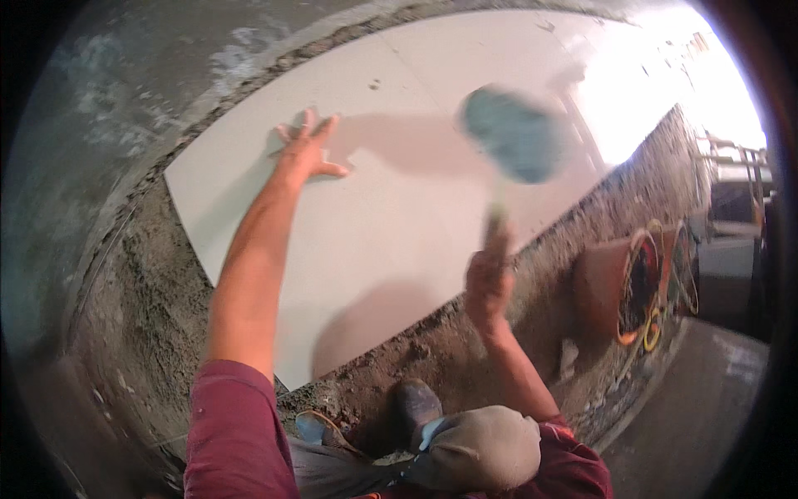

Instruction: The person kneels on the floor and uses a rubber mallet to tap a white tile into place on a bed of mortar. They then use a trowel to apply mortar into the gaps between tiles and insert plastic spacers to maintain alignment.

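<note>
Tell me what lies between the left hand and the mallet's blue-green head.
In the head view, just pale tiling with a shadow across it shows between the left hand and the blurred mallet head; no object there.

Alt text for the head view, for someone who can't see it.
A person's left hand is spread on large pale tiling, with a blurred, blue-green mallet-like tool above it in the grip of the right hand. Gritty ground borders the tiling; an orange bucket is at right.
</note>
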`<state>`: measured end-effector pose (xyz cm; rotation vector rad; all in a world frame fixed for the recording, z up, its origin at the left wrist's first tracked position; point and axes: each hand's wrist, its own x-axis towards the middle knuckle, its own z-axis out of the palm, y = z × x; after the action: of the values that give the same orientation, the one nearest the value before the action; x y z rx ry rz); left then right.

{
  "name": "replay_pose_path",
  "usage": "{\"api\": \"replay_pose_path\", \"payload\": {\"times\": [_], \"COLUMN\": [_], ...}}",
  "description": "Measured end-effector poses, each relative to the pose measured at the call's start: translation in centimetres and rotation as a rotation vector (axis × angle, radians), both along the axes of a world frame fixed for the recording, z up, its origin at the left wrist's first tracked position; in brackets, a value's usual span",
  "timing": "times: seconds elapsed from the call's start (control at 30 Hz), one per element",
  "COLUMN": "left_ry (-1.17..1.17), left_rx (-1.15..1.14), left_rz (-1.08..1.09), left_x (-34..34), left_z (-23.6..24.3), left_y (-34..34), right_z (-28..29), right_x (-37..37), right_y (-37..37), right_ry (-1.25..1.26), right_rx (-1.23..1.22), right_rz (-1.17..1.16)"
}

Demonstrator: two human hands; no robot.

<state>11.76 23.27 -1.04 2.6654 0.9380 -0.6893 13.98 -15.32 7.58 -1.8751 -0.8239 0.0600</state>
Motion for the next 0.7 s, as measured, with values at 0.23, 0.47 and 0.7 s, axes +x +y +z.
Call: {"api": "replay_pose_path", "payload": {"times": [0.23,0.47,0.7], "left_ry": [-0.138,-0.229,-0.151], "left_rx": [0.021,0.027,0.029], "left_rz": [-0.140,-0.718,-0.641], "left_x": [0.0,5.9,8.0], "left_z": [1.3,0.3,1.5], "left_y": [-5.9,-33.1,-36.4], "right_z": [3.7,5.3,3.8], "right_x": [-4.1,-5.4,-6.6], "right_y": [-8.1,-20.5,-22.7], "right_ry": [0.392,0.133,0.400], "right_rx": [-0.287,-0.151,-0.146], "right_rz": [-0.028,-0.327,-0.559]}}
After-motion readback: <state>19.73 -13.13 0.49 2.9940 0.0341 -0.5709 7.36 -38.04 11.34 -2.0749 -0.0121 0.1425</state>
